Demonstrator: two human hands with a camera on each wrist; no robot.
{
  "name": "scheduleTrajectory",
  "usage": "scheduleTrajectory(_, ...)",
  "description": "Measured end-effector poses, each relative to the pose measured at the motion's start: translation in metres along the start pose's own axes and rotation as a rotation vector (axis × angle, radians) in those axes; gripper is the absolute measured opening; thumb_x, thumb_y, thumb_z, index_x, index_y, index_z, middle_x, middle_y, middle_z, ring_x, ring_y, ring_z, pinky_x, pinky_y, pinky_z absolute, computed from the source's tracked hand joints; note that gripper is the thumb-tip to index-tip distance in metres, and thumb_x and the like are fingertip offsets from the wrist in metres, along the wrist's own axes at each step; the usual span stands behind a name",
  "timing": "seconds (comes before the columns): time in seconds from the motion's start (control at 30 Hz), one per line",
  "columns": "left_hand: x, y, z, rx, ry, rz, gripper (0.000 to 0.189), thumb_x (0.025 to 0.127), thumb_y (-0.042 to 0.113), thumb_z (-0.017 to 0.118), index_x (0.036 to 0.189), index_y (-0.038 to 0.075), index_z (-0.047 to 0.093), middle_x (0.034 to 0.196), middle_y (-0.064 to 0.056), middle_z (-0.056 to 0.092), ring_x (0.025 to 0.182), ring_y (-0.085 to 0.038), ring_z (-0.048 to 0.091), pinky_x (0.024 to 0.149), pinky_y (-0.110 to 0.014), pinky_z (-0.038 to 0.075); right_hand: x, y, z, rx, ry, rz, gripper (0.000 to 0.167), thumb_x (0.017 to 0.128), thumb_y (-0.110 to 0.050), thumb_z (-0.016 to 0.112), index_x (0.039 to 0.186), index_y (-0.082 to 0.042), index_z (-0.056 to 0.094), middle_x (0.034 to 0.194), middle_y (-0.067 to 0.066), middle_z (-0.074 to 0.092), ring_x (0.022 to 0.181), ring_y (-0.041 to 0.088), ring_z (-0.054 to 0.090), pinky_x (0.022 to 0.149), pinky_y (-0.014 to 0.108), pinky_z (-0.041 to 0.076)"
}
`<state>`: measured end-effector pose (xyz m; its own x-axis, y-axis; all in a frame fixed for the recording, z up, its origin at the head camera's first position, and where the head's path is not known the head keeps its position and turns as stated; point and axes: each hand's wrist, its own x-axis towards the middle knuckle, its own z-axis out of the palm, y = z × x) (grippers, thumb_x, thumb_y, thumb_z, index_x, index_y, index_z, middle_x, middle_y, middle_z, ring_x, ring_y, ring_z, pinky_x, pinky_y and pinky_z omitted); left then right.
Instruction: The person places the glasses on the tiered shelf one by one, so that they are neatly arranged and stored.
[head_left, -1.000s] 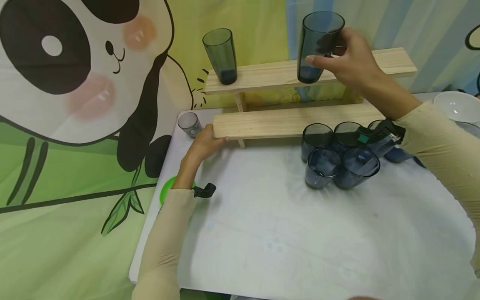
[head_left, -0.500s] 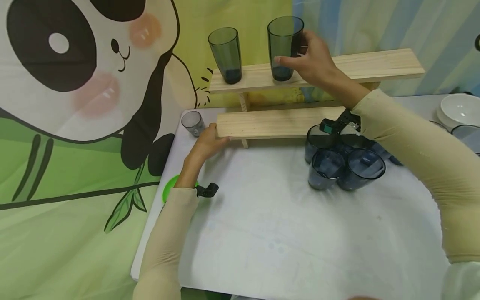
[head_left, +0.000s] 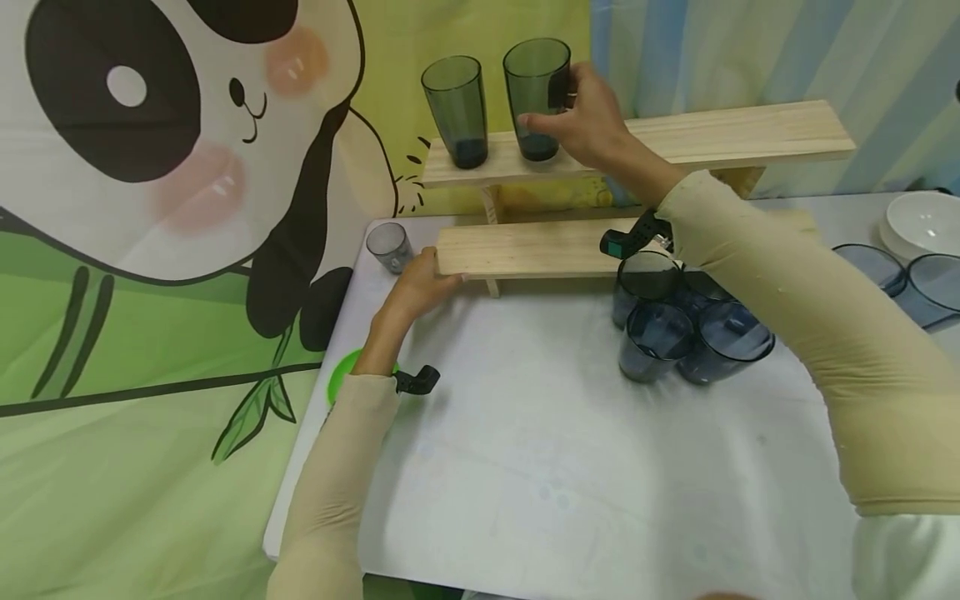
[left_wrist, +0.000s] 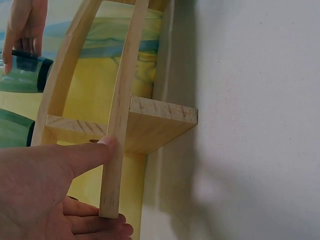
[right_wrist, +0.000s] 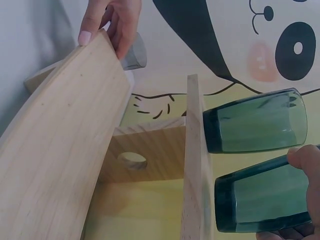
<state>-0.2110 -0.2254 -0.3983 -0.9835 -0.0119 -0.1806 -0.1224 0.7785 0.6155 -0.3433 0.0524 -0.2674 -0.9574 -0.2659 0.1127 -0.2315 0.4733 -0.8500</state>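
Note:
My right hand [head_left: 596, 125] grips a tall tinted drinking glass [head_left: 534, 100] from its right side, upright at the upper shelf board [head_left: 735, 133]. In the right wrist view this glass [right_wrist: 262, 195] has its base right by the board; I cannot tell whether it touches. A matching glass [head_left: 457, 108] stands just left of it, on the board's left end. My left hand [head_left: 415, 287] holds the left end of the lower shelf board [head_left: 532, 250]. In the left wrist view, the thumb [left_wrist: 106, 145] lies on one face of that board, with fingers behind.
Several blue-tinted glasses [head_left: 656, 337] cluster before the shelf's right half, partly under my right sleeve. A small clear glass [head_left: 390, 248] stands by my left hand. A green round item [head_left: 341, 375] lies under the left wrist. More glasses [head_left: 933, 287] and a white bowl [head_left: 926, 221] are at right.
My right hand has carried its glass leftward along the upper board and slightly lower, beside the standing glass. My left hand has stayed on the lower board.

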Motion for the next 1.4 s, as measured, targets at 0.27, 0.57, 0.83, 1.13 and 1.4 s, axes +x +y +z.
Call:
scheduleTrajectory(0.27, 0.000, 0.002, 0.001, -0.006, -0.004, -0.003, 0.078, 0.102, 0.039, 0.071, 0.155, -0.005, 0.036, 0.150, -0.027, 0.051, 0.140, -0.039, 0.051, 0.118, -0.053, 0.040, 0.001, 0.001, 0.003, -0.031, -0.015, -0.003, 0.084, 0.097, -0.048, 0.072, 0.159, -0.010, 0.032, 0.160, 0.010, 0.042, 0.146, 0.021, 0.042, 0.118, 0.032, 0.039)
scheduleTrajectory(0.57, -0.001, 0.004, 0.003, -0.003, -0.015, -0.015, 0.079, 0.102, 0.040, 0.071, 0.156, -0.005, 0.035, 0.151, -0.027, 0.051, 0.140, -0.039, 0.050, 0.117, -0.053, 0.040, 0.003, 0.006, -0.001, -0.019, -0.009, 0.077, 0.092, 0.095, -0.052, 0.074, 0.164, -0.014, 0.026, 0.165, 0.004, 0.039, 0.149, 0.017, 0.041, 0.121, 0.029, 0.036)
scheduleTrajectory(0.83, 0.002, 0.004, 0.003, -0.007, -0.012, -0.008, 0.078, 0.102, 0.039, 0.070, 0.156, -0.005, 0.035, 0.151, -0.027, 0.050, 0.141, -0.039, 0.049, 0.118, -0.053, 0.040, 0.002, 0.011, -0.006, -0.021, -0.030, 0.045, 0.094, 0.094, -0.055, 0.075, 0.164, -0.016, 0.026, 0.166, 0.003, 0.038, 0.154, 0.016, 0.036, 0.124, 0.029, 0.033)
scheduleTrajectory(1.13, 0.006, 0.002, 0.003, -0.013, 0.002, 0.015, 0.078, 0.102, 0.039, 0.070, 0.156, -0.006, 0.035, 0.150, -0.028, 0.051, 0.140, -0.041, 0.050, 0.118, -0.054, 0.040, -0.011, 0.016, -0.025, -0.090, -0.073, 0.008, 0.096, 0.097, -0.056, 0.069, 0.169, -0.017, 0.019, 0.172, 0.005, 0.032, 0.157, 0.018, 0.033, 0.126, 0.034, 0.031)
scheduleTrajectory(1.4, 0.008, -0.002, 0.003, -0.009, 0.018, 0.045, 0.078, 0.102, 0.036, 0.071, 0.156, -0.007, 0.035, 0.152, -0.029, 0.050, 0.141, -0.043, 0.050, 0.118, -0.055, 0.039, -0.045, 0.017, -0.059, -0.127, -0.052, -0.040, 0.083, 0.101, -0.053, 0.066, 0.166, -0.013, 0.032, 0.166, 0.010, 0.041, 0.152, 0.025, 0.041, 0.124, 0.042, 0.034)
